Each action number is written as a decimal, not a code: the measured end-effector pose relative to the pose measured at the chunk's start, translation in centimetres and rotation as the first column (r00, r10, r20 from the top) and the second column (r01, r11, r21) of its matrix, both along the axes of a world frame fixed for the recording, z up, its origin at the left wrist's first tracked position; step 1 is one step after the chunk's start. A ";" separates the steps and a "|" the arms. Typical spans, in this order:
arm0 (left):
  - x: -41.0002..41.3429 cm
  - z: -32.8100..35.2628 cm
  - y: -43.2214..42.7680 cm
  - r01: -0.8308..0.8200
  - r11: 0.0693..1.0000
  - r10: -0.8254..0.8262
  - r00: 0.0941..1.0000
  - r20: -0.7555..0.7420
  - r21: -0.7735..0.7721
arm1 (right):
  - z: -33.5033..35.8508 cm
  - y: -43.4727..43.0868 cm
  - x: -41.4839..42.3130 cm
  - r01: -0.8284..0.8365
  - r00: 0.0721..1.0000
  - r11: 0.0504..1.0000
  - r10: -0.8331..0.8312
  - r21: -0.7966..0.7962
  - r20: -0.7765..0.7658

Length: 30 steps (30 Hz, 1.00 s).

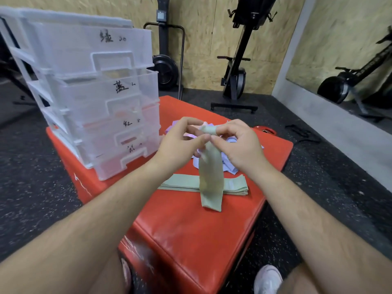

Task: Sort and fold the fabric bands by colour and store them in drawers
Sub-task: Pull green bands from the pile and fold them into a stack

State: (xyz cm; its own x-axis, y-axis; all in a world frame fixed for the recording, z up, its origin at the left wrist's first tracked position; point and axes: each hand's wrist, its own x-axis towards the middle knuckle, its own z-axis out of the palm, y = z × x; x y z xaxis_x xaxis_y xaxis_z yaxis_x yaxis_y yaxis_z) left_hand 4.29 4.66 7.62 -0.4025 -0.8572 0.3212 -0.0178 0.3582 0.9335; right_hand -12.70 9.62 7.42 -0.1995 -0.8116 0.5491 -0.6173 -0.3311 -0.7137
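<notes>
Hands [178, 143] on green band [211, 177]; drawers [95, 92] 绿, 蓝, 红

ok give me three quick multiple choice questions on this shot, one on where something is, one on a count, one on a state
1. Where is the stack of folded green bands? A in the top drawer; B on the red box; C on the floor.
2. How many drawers has the clear drawer unit? A two; B four; C six.
3. How is the loose green band? A lying flat; B knotted round a wrist; C hanging from both hands.

Answers:
1 B: the stack lies flat on the box's top.
2 B: four labelled fronts stand one above another.
3 C: the left hand and right hand pinch its top end, and it hangs down across the stack.
</notes>
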 end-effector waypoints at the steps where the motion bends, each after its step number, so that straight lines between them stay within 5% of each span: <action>1: 0.1 -0.1 -0.1 0.039 0.999 -0.038 0.999 -0.017 0.035 | -0.1 0.0 0.2 -0.001 0.999 1.000 0.001 -0.012 -0.048; 6: 0.4 -0.8 -0.4 0.095 0.992 -0.092 0.995 -0.036 0.077 | -0.4 0.3 1.0 -0.109 0.987 0.993 0.113 0.047 -0.113; 13: 0.9 -1.3 -1.4 0.034 0.997 -0.031 0.999 -0.038 0.072 | 0.2 0.1 0.9 -0.236 0.945 0.968 0.208 0.087 0.253; 16: 0.8 -1.3 -1.4 0.016 0.998 -0.015 1.000 -0.021 0.053 | 0.0 -0.3 0.4 -0.159 0.968 0.985 0.142 0.065 0.205; 30: 1.0 -1.0 -0.8 -0.075 0.996 0.075 0.997 -0.010 -0.054 | -0.7 -0.2 1.7 -0.278 0.943 0.933 0.219 0.230 0.251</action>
